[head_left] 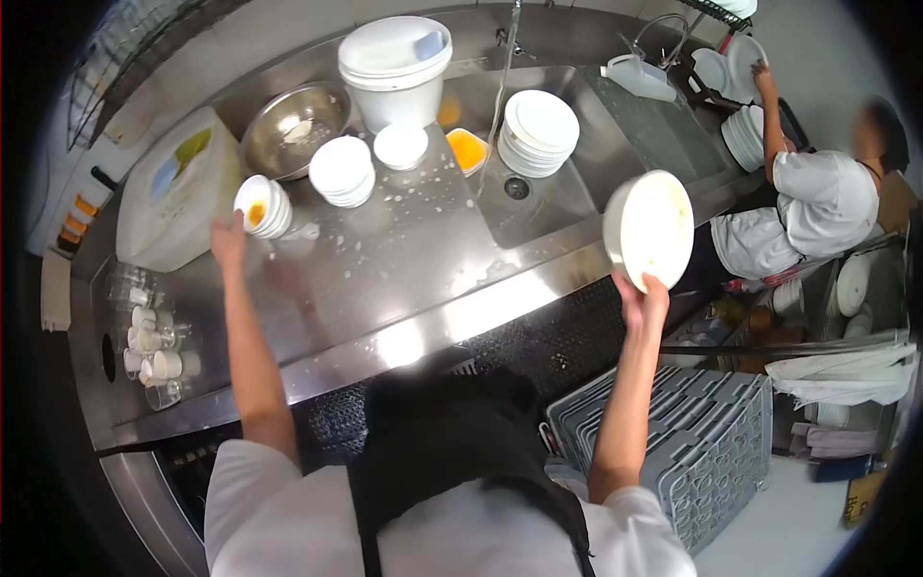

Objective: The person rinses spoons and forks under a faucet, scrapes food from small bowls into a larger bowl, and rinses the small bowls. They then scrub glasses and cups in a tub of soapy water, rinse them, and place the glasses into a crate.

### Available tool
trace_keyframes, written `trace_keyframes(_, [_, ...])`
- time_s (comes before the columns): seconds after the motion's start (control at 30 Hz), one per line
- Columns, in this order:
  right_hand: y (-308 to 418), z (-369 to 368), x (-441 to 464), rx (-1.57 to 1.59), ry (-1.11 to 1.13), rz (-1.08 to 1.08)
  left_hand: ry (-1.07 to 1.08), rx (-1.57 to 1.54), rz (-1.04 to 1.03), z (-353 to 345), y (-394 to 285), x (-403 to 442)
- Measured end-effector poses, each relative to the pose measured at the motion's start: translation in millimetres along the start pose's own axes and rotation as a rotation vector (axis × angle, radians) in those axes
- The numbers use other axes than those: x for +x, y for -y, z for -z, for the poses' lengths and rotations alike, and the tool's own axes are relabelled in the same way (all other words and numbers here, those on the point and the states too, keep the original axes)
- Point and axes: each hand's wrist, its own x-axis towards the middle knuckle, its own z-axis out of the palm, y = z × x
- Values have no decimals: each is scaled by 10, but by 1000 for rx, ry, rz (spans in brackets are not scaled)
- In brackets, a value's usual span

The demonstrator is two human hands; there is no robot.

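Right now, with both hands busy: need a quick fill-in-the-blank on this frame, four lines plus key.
1. The left hand is at the small white bowls, and the large white dish is in the person's ____.
2. A thin stream of ____ falls beside the tall stack of dishes.
3. That tall stack stands inside the ____.
4. The metal bowl sits ____ the plastic bin and the white bucket.

Missing words: right hand; water; sink; between.
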Motion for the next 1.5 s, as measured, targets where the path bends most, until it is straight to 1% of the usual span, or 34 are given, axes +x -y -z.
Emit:
trace_keyframes(0.03, [-12, -138, 300, -66, 18, -5, 207, -233, 198, 34, -99, -76])
trace_keyframes(0.1, [-63, -186, 1235, -310, 68, -81, 601, -694, 615, 267, -428, -180])
trace_keyframes(0.13, [-48, -308, 1639, -513, 85, -73, 646, -769, 690, 220, -446, -177])
trace_keyframes(0.17, [-46, -402, 2013, -714, 113, -61, 670, -749, 680, 182, -490, -157])
trace_keyframes(0.23, [-162, -530, 2759, -1231, 227, 125, 678, -710, 693, 226, -512, -169])
trace_keyframes(0.27, [-304, -643, 3200, -1479, 320, 248, 661, -735, 680, 225, -472, -211])
trace_keyframes(0.3, [-515, -622, 3621, -1661, 470, 417, 658, -751, 724, 281, -504, -301])
trace_keyframes(0.33, [-786, -483, 3984, -1812, 613, 595, 585, -739, 745, 369, -632, -459])
trace_keyframes(0.37, [-1009, -408, 4246, -1838, 692, 530, 524, -718, 759, 441, -783, -607])
trace_keyframes(0.4, [-1129, -405, 4362, -1885, 814, 428, 512, -704, 763, 508, -855, -738])
trace_keyframes(0.47, [-1441, -267, 4729, -2088, 1008, 230, 495, -675, 779, 599, -992, -1086])
trace_keyframes(0.5, [-1671, -63, 4949, -2108, 1054, 282, 472, -657, 795, 633, -1093, -1293])
trace_keyframes(0.53, [-1706, -64, 4896, -2141, 940, 126, 436, -693, 787, 663, -1210, -1522])
trace_keyframes(0.6, [-1801, 24, 4945, -2120, 999, 36, 390, -710, 790, 659, -1496, -1912])
trace_keyframes(0.67, [-2173, 434, 5309, -2188, 1046, 181, 360, -715, 789, 468, -1707, -2182])
trace_keyframes(0.7, [-2261, 517, 5363, -2192, 999, 99, 354, -728, 775, 369, -1791, -2309])
trace_keyframes(0.77, [-2403, 540, 5413, -2195, 884, -64, 320, -693, 822, 177, -2106, -2408])
trace_keyframes(0.8, [-2304, 334, 5258, -2259, 847, -79, 314, -685, 885, 131, -2351, -2384])
trace_keyframes(0.83, [-2061, -76, 4913, -2350, 844, -32, 312, -681, 945, 135, -2672, -2308])
trace_keyframes(0.87, [-1847, -556, 4533, -2323, 870, 94, 310, -680, 1004, 114, -2875, -2259])
trace_keyframes(0.9, [-1716, -987, 4186, -2165, 971, 199, 315, -743, 1013, 78, -2937, -2252])
trace_keyframes(0.93, [-1962, -1047, 4083, -1751, 1134, 546, 321, -806, 1021, 56, -2982, -2258])
trace_keyframes(0.97, [-1846, -1654, 3574, -1368, 1357, 380, 326, -869, 1033, 31, -3028, -2285])
trace_keyframes(1.0, [-1911, -2073, 3138, -1062, 1424, 79, 305, -924, 1050, -12, -3059, -2320])
trace_keyframes(1.03, [-1717, -2515, 2528, -840, 1292, -400, 319, -864, 1068, -37, -3116, -2347])
trace_keyframes(1.07, [-2042, -2767, 2271, -853, 1437, -162, 329, -804, 1083, -53, -3178, -2358])
trace_keyframes(1.1, [-2218, -2991, 2038, -952, 1429, -60, 338, -742, 1099, -48, -3230, -2360])
trace_keyframes(1.13, [-2387, -3218, 1803, -1051, 1415, 40, 386, -705, 1063, -25, -3264, -2363])
trace_keyframes(1.17, [-2271, -3403, 1635, -1250, 1395, -51, 388, -689, 1077, -16, -3306, -2350])
trace_keyframes(1.23, [-2374, -3508, 1586, -1316, 1374, -20, 396, -660, 1103, -9, -3376, -2306])
trace_keyframes(1.27, [-2364, -3546, 1588, -1350, 1358, 1, 346, -688, 1079, -19, -3389, -2297])
trace_keyframes(1.37, [-2271, -3594, 1759, -1439, 1512, 4, 389, -775, 1090, -15, -3348, -2218])
trace_keyframes(1.43, [-2194, -3538, 1869, -1339, 1516, 9, 427, -862, 1075, -48, -3346, -2167])
trace_keyframes(1.5, [-1709, -3602, 1821, -1278, 1464, -21, 450, -960, 1061, -136, -3364, -2077])
